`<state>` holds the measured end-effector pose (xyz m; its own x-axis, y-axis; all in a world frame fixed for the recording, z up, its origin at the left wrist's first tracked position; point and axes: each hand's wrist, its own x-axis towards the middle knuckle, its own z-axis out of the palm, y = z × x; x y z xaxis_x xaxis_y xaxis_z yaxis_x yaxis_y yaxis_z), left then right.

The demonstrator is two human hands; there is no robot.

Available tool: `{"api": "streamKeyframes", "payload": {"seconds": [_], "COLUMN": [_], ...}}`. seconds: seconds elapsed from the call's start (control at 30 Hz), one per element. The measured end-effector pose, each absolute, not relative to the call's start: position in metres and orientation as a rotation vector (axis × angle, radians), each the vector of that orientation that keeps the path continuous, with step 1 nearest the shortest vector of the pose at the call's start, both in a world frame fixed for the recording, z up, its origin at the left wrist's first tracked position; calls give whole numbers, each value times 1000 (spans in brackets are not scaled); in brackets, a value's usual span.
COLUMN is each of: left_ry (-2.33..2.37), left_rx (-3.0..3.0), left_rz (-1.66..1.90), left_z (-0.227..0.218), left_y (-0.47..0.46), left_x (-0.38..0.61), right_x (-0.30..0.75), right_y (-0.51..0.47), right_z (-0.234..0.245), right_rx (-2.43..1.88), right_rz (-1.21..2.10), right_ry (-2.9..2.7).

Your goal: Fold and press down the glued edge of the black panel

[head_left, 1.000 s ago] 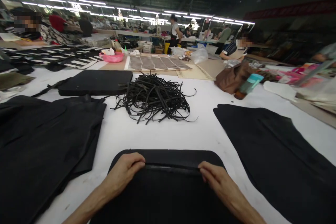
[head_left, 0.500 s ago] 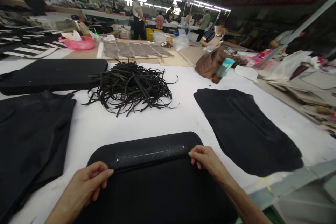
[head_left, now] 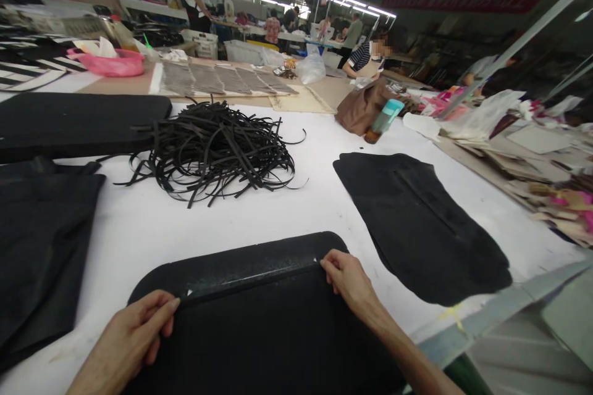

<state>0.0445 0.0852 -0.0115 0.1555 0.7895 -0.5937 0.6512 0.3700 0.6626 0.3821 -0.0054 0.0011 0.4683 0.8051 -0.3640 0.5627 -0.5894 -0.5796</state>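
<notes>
A black panel [head_left: 241,253] with rounded corners lies before me on the white tabletop. Across it runs a shiny strip with a pale line and a small white triangular mark near either end. Over the panel's near part lies a black sheet [head_left: 259,333], its far edge just below the strip. My left hand [head_left: 134,333] pinches this edge at the left, close to one mark. At the right, my right hand [head_left: 347,281] pinches the same edge beside the other mark. Both hands are closed, and the sheet's near end runs out of view.
Beyond the panel is a heap of thin black strips [head_left: 222,148]. Black pieces [head_left: 421,222] lie at right, more black material [head_left: 41,234] at left. Farther back are a thick black slab [head_left: 83,120], a brown bag [head_left: 361,108], a bottle [head_left: 384,120] and a pink basin [head_left: 113,65]. People work behind.
The sheet's edge has come slightly closer to the white marks, most clearly at my right hand. Both hands keep their pinch. My view has turned a little to the right.
</notes>
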Motion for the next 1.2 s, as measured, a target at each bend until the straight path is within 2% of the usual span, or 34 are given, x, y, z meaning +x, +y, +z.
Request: {"api": "streamKeyframes", "payload": {"seconds": [0.43, 0.63, 0.87, 1.2], "left_ry": [1564, 1458, 1479, 1544], "left_rx": [1272, 1290, 1311, 1372], "left_rz": [220, 344, 416, 376], "left_z": [-18, 1, -5, -6], "left_y": [87, 82, 81, 82], "left_x": [41, 47, 48, 52], "right_x": [382, 391, 402, 406], "right_y": [-2, -8, -10, -9], "right_z": [-7, -20, -33, -36], "right_rx": [-2448, -2429, -2373, -2382], "right_rz": [805, 897, 921, 900], "right_ry": [-1209, -1270, -1364, -1365]}}
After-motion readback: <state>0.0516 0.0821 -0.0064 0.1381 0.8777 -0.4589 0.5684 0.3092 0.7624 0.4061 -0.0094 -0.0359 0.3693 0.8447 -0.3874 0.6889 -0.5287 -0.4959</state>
